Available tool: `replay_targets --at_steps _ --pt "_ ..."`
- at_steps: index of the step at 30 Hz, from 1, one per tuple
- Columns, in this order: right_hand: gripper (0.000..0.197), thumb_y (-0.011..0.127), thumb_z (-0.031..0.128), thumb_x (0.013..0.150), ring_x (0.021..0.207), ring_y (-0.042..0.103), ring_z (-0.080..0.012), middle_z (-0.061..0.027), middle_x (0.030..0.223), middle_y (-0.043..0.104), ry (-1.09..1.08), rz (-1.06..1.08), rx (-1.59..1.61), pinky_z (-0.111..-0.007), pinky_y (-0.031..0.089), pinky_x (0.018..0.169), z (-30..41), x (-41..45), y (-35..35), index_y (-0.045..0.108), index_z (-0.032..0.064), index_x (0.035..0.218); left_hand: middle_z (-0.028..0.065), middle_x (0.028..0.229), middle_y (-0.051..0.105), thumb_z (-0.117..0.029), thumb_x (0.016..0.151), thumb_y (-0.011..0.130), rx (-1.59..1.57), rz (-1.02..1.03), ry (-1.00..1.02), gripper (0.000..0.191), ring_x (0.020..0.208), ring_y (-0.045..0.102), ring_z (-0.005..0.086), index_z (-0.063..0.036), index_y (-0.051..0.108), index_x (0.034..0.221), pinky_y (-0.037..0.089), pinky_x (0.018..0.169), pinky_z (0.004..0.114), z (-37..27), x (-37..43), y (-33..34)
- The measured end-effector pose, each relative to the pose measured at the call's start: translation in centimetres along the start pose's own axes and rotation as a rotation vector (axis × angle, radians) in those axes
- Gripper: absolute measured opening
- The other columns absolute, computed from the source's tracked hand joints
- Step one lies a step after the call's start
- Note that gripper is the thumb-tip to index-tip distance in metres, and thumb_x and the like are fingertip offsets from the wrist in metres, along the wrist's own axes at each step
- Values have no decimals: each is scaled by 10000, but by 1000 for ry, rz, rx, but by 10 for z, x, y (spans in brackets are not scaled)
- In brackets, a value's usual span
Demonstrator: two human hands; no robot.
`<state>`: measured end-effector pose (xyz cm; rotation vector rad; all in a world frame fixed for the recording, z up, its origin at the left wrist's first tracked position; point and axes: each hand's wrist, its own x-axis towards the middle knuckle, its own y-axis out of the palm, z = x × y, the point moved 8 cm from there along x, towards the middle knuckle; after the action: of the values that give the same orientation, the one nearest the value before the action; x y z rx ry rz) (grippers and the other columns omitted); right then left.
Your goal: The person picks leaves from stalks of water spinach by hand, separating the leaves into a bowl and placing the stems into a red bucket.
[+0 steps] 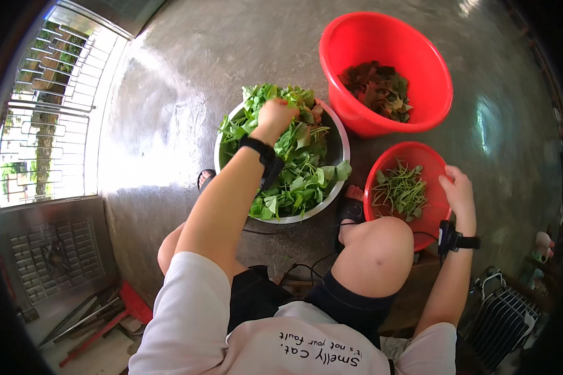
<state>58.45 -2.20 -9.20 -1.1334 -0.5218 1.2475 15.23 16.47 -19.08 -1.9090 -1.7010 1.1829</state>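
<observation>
My left hand (277, 116) is down among leafy green stems (291, 187) heaped in a wide metal basin (340, 136). Its fingers curl into the leaves near some browned ones, and the fingertips are hidden, so I cannot tell what they grip. To the right, my right hand (459, 190) holds the rim of a small red plastic basin (434, 229), thumb towards the inside. Trimmed green stems (401, 192) lie in that basin. Behind it stands a large red plastic tub (417, 51) with dark, wilted leaves (377, 89) at its bottom.
My knee (380, 255) overlaps the small basin's near edge, and a sandalled foot (352, 208) sits between the basins. A black cable (300, 266) runs below my legs. At left are a barred gate (51, 112) and a red dustpan (133, 304); a metal rack (506, 314) stands at right.
</observation>
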Motion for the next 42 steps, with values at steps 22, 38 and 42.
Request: replay_targets --at_steps 22,38,42 --pt "196 577 82 821 707 556 -72 -40 769 613 -601 315 836 -225 462 660 338 -33 71 590 -37 976 105 935 597 -227 791 573 642 53 339 245 926 565 276 -109 589 1005 457 777 370 48 -48 46" --pt "184 554 74 831 657 543 -62 -36 758 607 -383 372 868 -205 450 595 312 -2 75 588 -48 964 137 706 634 -179 707 564 281 -162 225 146 669 620 306 -90 667 759 505 617 397 3 -72 -64" --pt "281 614 48 730 576 539 -106 -68 692 586 -598 282 560 -258 422 532 338 -18 76 598 -2 1006 134 683 627 -208 693 610 343 -69 325 168 645 614 288 -71 671 768 495 605 383 -47 -118 -114"
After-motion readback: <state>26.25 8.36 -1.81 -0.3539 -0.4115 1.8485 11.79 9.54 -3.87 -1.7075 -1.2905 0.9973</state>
